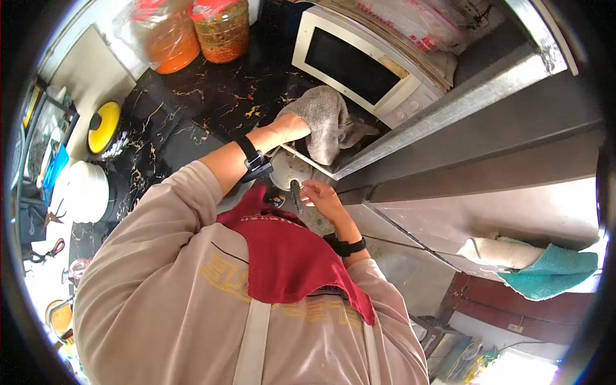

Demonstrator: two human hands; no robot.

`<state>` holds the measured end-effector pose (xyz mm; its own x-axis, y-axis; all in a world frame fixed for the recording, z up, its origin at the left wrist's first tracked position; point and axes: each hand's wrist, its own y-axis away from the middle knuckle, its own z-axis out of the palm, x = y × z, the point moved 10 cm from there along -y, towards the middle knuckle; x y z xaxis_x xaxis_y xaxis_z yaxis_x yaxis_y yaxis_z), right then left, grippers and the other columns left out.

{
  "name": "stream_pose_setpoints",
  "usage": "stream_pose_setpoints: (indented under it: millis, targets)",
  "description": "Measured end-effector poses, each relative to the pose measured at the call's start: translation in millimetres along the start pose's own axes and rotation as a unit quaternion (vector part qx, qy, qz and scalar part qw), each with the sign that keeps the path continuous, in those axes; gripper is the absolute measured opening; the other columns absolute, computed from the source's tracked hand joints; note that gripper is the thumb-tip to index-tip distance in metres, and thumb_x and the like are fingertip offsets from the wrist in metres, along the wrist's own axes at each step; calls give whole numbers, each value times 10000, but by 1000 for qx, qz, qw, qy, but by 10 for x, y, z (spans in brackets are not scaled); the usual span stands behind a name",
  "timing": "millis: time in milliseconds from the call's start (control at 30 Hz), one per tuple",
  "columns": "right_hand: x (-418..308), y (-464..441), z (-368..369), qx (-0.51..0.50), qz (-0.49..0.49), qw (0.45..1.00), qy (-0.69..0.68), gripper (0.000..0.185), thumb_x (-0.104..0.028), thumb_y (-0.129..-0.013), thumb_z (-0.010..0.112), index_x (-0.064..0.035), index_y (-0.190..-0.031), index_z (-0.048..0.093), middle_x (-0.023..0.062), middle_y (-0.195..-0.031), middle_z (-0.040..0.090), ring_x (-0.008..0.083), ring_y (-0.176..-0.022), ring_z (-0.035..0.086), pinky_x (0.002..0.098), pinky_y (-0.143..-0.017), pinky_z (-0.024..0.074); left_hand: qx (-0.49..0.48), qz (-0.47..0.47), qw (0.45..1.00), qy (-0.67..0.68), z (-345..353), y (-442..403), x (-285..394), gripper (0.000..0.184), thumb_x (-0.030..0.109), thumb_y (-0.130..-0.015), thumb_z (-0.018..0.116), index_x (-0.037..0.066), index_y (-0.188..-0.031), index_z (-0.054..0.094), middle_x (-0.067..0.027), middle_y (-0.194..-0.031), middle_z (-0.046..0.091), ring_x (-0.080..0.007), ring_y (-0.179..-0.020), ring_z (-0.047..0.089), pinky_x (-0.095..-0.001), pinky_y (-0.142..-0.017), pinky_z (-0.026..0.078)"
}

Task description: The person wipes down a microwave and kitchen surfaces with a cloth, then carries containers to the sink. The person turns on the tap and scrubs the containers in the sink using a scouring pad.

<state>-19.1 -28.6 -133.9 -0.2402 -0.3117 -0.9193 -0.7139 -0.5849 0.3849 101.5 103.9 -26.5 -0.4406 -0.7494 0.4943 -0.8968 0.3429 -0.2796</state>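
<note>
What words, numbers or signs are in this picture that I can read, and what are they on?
"E": big yellow outlined letter on the beige shirt; the red cloth partly hides its lettering, so I can't read a whole word.
Plastic bag: red print, too blurred to read.
Microwave oven: any marks by its knobs are too small to read.
I can read no numbers or signs.

Rough matt grey cloth (323, 119) on glossy black countertop (212, 96).
</note>
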Motion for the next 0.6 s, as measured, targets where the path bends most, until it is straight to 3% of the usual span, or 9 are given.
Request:
stream_pose_setpoints:
  millis: [100, 233, 333, 400, 600]
  targets:
    - [83, -17, 155, -22, 36, 999, 20, 323, -213, -915, 550, 11, -1148, 560, 81, -968, 641, 155, -833, 638, 283, -703, 528, 20, -8, 997, 69, -23, -42, -74, 348, 235, -866, 470, 59, -1148, 572, -168, -1181, 569, -327, -1103, 531, -407, -965, 398]
    - [291, 192, 130, 2, 57, 998, 10, 296, -212, -909, 550, 9, -1103, 581, 80, -900, 654, 144, -761, 644, 269, -636, 522, 80, 2, 987, 143, -148, -341, 47, 350, 243, -862, 487, 53, -1143, 575, -171, -1168, 574, -327, -1096, 535, -406, -954, 405]
    - [445, 350, -96, 39, 68, 997, 26, 287, -200, -908, 550, 13, -1098, 579, 77, -904, 655, 147, -761, 644, 271, -640, 525, 118, 18, 975, 187, -214, -711, 152, 353, 249, -859, 500, 48, -1139, 576, -174, -1159, 578, -327, -1090, 538, -406, -945, 409]
    - [666, 489, -320, 101, 115, 988, -16, 282, -209, -912, 556, 9, -1089, 582, 78, -900, 653, 149, -757, 643, 268, -642, 524, 139, 31, 968, 207, -225, -981, 216, 355, 253, -857, 509, 45, -1136, 578, -176, -1152, 580, -327, -1087, 539, -406, -940, 412]
    - [842, 865, -600, 214, 121, 966, -83, 273, -244, -922, 561, -14, -1061, 604, 68, -868, 654, 133, -746, 625, 270, -646, 510, 173, 53, 958, 222, -7, -1608, 433, 362, 264, -851, 535, 35, -1128, 581, -182, -1133, 588, -327, -1075, 545, -406, -923, 422]
